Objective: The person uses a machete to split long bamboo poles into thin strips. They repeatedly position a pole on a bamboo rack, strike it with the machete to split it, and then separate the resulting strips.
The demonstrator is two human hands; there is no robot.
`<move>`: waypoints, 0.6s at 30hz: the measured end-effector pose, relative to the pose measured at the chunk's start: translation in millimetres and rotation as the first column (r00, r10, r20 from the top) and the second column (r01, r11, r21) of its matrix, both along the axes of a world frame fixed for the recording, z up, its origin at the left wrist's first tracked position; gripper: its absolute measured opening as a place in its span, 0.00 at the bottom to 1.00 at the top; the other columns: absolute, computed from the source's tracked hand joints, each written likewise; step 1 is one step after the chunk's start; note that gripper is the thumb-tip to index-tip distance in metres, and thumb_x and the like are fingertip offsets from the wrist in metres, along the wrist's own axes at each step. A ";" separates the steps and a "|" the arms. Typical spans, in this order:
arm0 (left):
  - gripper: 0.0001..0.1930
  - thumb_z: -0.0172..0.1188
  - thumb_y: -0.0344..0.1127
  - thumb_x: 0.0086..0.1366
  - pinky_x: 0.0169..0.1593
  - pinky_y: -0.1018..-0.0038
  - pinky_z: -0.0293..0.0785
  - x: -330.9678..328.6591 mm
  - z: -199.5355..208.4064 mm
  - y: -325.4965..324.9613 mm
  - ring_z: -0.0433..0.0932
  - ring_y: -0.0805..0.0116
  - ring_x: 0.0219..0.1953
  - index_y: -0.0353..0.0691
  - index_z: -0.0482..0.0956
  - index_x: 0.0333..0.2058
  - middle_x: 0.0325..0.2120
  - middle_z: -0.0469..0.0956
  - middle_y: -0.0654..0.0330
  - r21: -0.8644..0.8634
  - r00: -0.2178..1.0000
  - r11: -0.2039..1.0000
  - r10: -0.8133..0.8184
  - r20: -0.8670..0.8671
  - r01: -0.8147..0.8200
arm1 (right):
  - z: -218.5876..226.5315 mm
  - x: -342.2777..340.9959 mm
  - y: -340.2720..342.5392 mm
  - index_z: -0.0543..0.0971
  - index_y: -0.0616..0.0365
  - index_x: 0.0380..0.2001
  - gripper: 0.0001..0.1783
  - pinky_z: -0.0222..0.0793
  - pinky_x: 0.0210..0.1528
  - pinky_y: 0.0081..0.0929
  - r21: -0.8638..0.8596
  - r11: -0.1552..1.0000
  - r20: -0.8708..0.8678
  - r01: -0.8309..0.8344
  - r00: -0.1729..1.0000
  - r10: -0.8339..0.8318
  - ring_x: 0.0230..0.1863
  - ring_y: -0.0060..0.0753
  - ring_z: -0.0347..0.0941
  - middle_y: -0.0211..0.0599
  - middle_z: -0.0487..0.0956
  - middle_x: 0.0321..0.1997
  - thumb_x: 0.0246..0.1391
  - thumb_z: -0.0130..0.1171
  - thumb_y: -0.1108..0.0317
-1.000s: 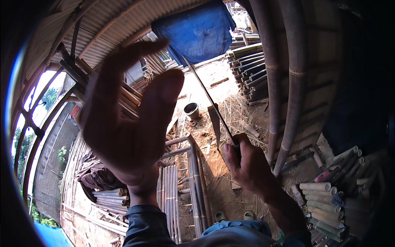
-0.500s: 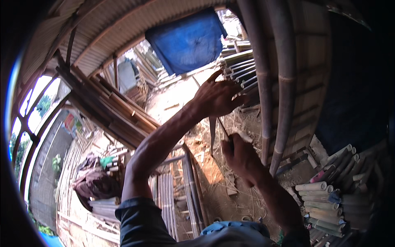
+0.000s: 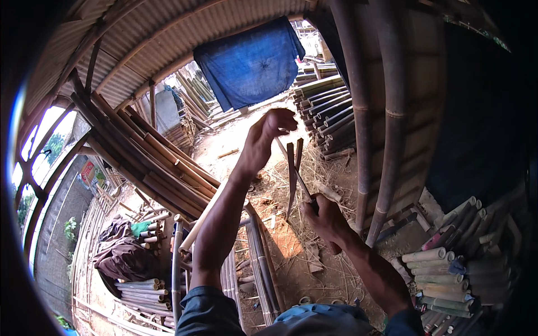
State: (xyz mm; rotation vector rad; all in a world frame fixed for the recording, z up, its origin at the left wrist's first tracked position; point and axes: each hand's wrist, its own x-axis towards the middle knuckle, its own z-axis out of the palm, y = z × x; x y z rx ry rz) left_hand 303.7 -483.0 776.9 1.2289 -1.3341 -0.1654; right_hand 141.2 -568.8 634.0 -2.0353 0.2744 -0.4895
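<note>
My right hand (image 3: 324, 217) grips the dark handle of a long, narrow-bladed tool (image 3: 303, 186). Its blade slants up and to the left, and the far end passes close to my left hand (image 3: 273, 124), which hides where it stops. The fingers of my left hand are bent but apart from one another, with nothing visible between them. Close beside the blade, a dark forked stake (image 3: 291, 182) stands upright from the ground. A pale pole (image 3: 203, 219) shows partly behind my left forearm.
Bamboo poles lie on a rack (image 3: 151, 162) at left. Stacked bamboo (image 3: 330, 112) fills the far right; cut lengths (image 3: 431, 274) lie nearer. Two thick posts (image 3: 395, 117) rise at right. A blue tarp (image 3: 249, 64) hangs beyond. Shavings (image 3: 330, 173) cover the ground.
My left hand has drawn back to the left, its spread fingers now bent, uncovering the forked stake and more of the blade. My right hand still grips the handle, slightly lower in view.
</note>
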 end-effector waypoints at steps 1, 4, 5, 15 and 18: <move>0.18 0.61 0.40 0.63 0.46 0.69 0.76 -28.7 9.3 9.1 0.78 0.70 0.42 0.33 0.74 0.46 0.36 0.78 0.54 -0.005 0.968 0.994 0.110 0.225 -0.112 | 8.8 -4.1 -1.4 0.72 0.64 0.35 0.20 0.70 0.28 0.38 -0.001 1.000 0.082 0.019 0.996 -0.019 0.25 0.39 0.76 0.45 0.77 0.23 0.59 0.54 0.55; 0.11 0.65 0.22 0.56 0.38 0.79 0.78 -47.0 35.3 27.7 0.79 0.76 0.31 0.32 0.76 0.38 0.31 0.79 0.61 -0.260 0.805 0.877 0.476 0.353 -0.404 | 75.6 -20.4 26.1 0.72 0.63 0.37 0.18 0.68 0.28 0.34 -0.012 0.999 0.124 -0.048 0.991 0.049 0.25 0.30 0.74 0.39 0.75 0.24 0.58 0.57 0.57; 0.10 0.66 0.24 0.56 0.36 0.80 0.77 -42.7 51.1 28.4 0.78 0.77 0.29 0.33 0.76 0.36 0.28 0.79 0.62 -0.283 0.825 0.867 0.485 0.290 -0.410 | 89.5 -18.9 28.5 0.72 0.63 0.37 0.18 0.69 0.28 0.33 -0.060 0.997 0.174 -0.043 0.983 0.053 0.25 0.30 0.74 0.39 0.75 0.23 0.59 0.57 0.56; 0.11 0.69 0.35 0.49 0.28 0.77 0.71 70.8 83.6 6.1 0.74 0.78 0.22 0.31 0.81 0.26 0.18 0.79 0.60 -0.341 0.833 0.776 0.551 -0.044 -0.531 | 139.3 88.0 26.7 0.69 0.71 0.37 0.17 0.74 0.31 0.44 -0.460 0.883 0.065 0.095 0.995 -0.074 0.27 0.54 0.78 0.56 0.77 0.25 0.58 0.52 0.63; 0.10 0.69 0.34 0.48 0.30 0.75 0.73 88.3 81.2 4.3 0.76 0.76 0.23 0.33 0.82 0.25 0.20 0.81 0.59 -0.428 0.725 0.651 0.689 -0.013 -0.626 | 135.3 115.1 34.4 0.69 0.69 0.38 0.15 0.72 0.34 0.50 -0.563 0.813 0.055 0.144 0.989 -0.138 0.31 0.61 0.76 0.58 0.77 0.26 0.58 0.52 0.64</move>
